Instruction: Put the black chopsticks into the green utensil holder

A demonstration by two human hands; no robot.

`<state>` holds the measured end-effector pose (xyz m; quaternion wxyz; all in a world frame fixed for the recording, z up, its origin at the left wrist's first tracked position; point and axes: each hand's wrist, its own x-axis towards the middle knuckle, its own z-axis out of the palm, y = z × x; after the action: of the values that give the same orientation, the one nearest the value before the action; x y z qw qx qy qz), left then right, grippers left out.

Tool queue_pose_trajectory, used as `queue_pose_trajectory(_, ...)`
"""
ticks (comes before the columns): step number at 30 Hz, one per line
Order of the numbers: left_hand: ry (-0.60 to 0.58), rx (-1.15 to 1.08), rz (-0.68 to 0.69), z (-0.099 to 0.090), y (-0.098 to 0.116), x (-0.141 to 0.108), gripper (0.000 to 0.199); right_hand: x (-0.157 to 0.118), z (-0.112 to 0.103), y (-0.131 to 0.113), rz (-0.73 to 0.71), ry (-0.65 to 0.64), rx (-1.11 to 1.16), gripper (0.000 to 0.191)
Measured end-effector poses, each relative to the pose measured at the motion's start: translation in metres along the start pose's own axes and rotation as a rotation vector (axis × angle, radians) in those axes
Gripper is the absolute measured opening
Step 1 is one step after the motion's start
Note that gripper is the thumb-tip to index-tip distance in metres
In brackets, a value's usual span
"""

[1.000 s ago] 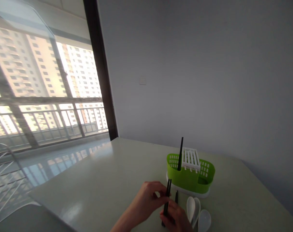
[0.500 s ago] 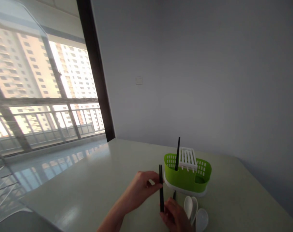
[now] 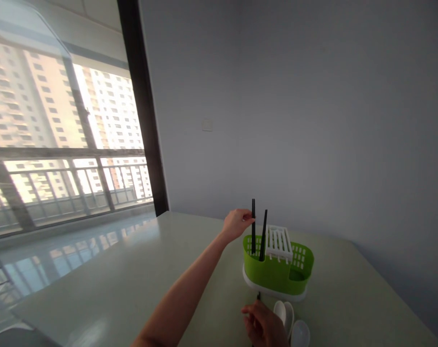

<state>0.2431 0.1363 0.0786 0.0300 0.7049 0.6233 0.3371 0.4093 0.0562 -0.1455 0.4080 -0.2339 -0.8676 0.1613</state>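
Two black chopsticks stood in the left compartment of the green cutlery holder (image 3: 276,270), seen from the head view. Left hand (image 3: 236,224), arm outstretched, pinched the upper end of the nearer chopstick (image 3: 253,226) between fingertips; the second chopstick (image 3: 263,235) leaned just beside it, untouched. Right hand (image 3: 264,327), loosely curled at the table's near edge, gripped another black chopstick (image 3: 258,296), mostly hidden. White spoons (image 3: 291,323) lay just beside that hand on the table (image 3: 132,289).
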Motion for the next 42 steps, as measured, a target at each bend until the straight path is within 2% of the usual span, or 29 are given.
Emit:
queue_pose_trajectory(4,-0.056,0.058,-0.035,0.037,-0.009,0.009,0.02,0.0,0.006,0.004,-0.04,0.063,-0.042,0.012)
queue_pose_trajectory(9,-0.105,0.066,-0.062,0.06,-0.013,0.014,0.02,0.0,0.008,0.001,-0.039,0.038,-0.077,0.012)
queue_pose_trajectory(16,-0.135,0.035,-0.089,0.067,-0.017,0.017,0.023,0.0,0.007,-0.003,-0.039,-0.017,-0.105,0.012)
queue_pose_trajectory(21,-0.104,-0.002,-0.084,0.058,-0.013,0.007,0.032,0.002,0.001,-0.011,-0.012,-0.004,-0.045,0.012)
queue_pose_trajectory(24,-0.001,-0.022,-0.1,0.049,-0.017,-0.016,0.034,0.005,-0.009,-0.018,0.091,0.071,0.07,0.016)
queue_pose_trajectory(26,0.1,-0.041,-0.138,0.047,-0.024,-0.041,0.028,0.007,-0.018,-0.021,0.203,0.162,0.157,0.02)
queue_pose_trajectory(28,0.147,-0.046,-0.196,0.05,-0.031,-0.073,0.025,0.009,-0.026,-0.023,0.306,0.263,0.233,0.024)
queue_pose_trajectory(29,0.125,-0.034,-0.228,0.054,-0.034,-0.09,0.025,0.009,-0.029,-0.023,0.351,0.308,0.262,0.026)
queue_pose_trajectory(31,-0.006,0.019,-0.277,0.066,-0.035,-0.124,0.027,0.01,-0.035,-0.024,0.429,0.362,0.3,0.028)
queue_pose_trajectory(33,-0.157,0.086,-0.293,0.08,-0.03,-0.154,0.029,0.01,-0.038,-0.025,0.47,0.38,0.321,0.029)
queue_pose_trajectory(35,-0.256,0.16,-0.285,0.095,-0.021,-0.174,0.031,0.01,-0.04,-0.025,0.474,0.384,0.333,0.029)
queue_pose_trajectory(39,-0.348,0.329,-0.246,0.113,-0.005,-0.185,0.034,0.011,-0.04,-0.025,0.445,0.358,0.299,0.027)
queue_pose_trajectory(42,-0.384,0.427,-0.245,0.114,-0.004,-0.181,0.025,0.011,-0.039,-0.024,0.37,0.306,0.248,0.024)
